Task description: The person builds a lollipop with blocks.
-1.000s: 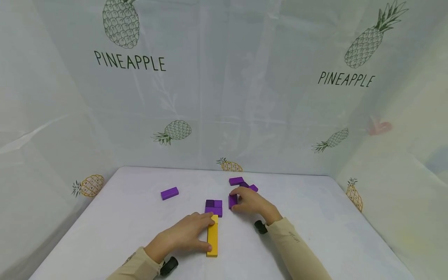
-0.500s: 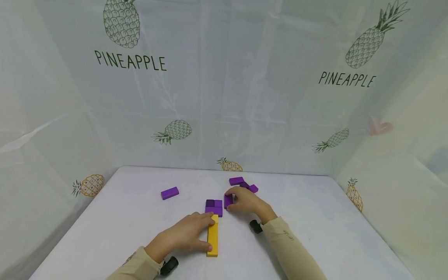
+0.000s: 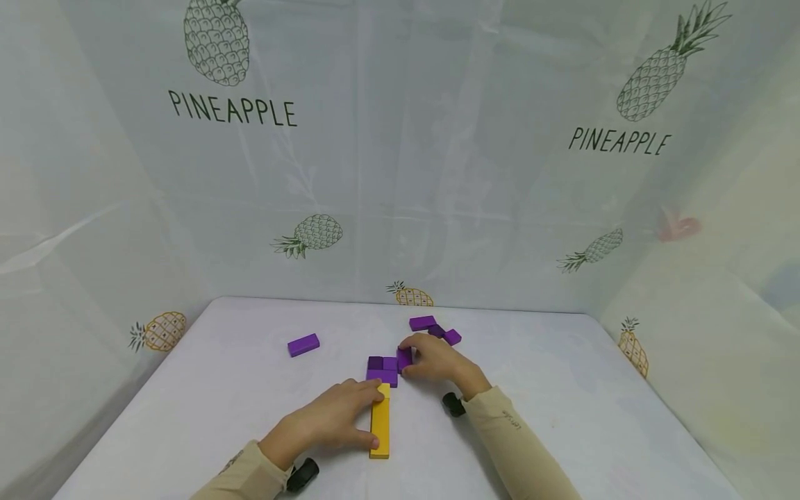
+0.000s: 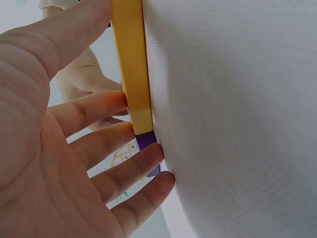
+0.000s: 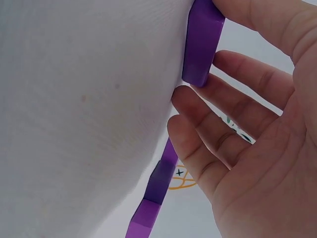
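Note:
My left hand (image 3: 337, 419) lies along the left side of a yellow strip of blocks (image 3: 380, 430), thumb at its near end and fingertips at its lighter far end. In the left wrist view its slightly bent fingers (image 4: 94, 111) touch the strip's side. Beyond that end sits a purple group of blocks (image 3: 382, 378), one piece darker. My right hand (image 3: 437, 360) pinches a purple rectangular block (image 3: 404, 359) between thumb and fingers, close against the group's right side. The right wrist view has this purple block (image 5: 203, 44) lying flat on the white surface.
Several purple blocks (image 3: 436, 330) lie together behind the right hand. A lone purple block (image 3: 303, 345) lies at the left on the white table (image 3: 206, 410). Behind the table hangs a pale curtain (image 3: 425, 173) printed with pineapples.
My right hand has slid left with the purple block, bringing it from a gap away to right beside the purple group. The left hand and the yellow strip have stayed put.

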A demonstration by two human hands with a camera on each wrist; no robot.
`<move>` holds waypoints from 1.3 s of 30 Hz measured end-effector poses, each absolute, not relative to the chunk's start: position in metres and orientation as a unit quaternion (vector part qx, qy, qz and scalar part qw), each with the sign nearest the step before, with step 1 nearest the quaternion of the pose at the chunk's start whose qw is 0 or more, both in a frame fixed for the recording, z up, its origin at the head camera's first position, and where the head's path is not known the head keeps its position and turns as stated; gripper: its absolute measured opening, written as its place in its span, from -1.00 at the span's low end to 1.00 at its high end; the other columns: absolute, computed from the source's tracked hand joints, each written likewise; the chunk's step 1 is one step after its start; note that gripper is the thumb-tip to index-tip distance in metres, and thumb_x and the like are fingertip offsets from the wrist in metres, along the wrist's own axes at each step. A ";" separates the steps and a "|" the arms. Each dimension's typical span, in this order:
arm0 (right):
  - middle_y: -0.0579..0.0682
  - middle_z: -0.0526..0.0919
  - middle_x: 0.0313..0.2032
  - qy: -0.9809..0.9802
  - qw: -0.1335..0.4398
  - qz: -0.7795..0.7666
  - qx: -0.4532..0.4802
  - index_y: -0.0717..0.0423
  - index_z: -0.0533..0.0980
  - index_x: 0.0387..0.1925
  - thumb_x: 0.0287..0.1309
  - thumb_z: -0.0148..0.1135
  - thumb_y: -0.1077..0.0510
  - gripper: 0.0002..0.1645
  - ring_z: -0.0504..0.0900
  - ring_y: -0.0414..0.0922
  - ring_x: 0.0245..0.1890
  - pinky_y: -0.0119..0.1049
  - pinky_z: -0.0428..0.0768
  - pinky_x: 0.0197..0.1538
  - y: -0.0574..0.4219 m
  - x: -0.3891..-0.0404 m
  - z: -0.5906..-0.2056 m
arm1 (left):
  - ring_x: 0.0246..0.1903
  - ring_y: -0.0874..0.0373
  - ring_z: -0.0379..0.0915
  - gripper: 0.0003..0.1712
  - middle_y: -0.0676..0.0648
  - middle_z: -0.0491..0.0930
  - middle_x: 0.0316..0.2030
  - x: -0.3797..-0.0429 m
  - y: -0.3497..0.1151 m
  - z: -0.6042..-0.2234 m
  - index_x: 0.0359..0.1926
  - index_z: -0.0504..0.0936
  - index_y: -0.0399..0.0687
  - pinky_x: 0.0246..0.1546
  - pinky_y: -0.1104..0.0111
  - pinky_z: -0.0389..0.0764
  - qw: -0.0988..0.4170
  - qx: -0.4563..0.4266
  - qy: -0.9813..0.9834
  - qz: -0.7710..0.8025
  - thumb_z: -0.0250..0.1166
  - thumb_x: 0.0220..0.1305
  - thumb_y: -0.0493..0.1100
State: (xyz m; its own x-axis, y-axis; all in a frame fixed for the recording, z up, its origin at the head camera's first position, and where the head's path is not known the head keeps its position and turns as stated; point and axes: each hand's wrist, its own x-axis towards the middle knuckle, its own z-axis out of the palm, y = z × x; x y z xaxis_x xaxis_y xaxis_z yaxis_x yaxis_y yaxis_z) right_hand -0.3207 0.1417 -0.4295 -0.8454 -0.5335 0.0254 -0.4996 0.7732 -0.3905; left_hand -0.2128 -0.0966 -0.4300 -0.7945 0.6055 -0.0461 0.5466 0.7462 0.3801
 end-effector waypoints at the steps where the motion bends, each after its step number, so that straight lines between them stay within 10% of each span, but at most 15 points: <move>1: -0.05 0.56 0.08 0.940 0.044 -0.195 -0.275 0.02 0.51 0.12 0.05 0.41 -0.01 -0.42 0.53 -0.10 -0.03 -0.16 0.54 0.07 0.141 -0.320 -0.429 | 0.29 -0.04 0.22 -0.17 -0.01 0.27 0.36 -0.213 -0.097 -0.430 0.24 0.47 0.14 0.26 0.01 0.29 0.083 0.310 0.931 0.176 0.33 -0.01 0.40; 39: -0.07 0.54 0.09 0.936 0.046 -0.212 -0.277 0.02 0.50 0.13 0.02 0.42 -0.02 -0.39 0.52 -0.10 -0.01 -0.15 0.52 0.08 0.143 -0.319 -0.429 | 0.28 -0.05 0.23 -0.17 -0.03 0.29 0.34 -0.215 -0.097 -0.430 0.24 0.47 0.09 0.26 0.03 0.29 0.071 0.321 0.929 0.168 0.32 0.01 0.38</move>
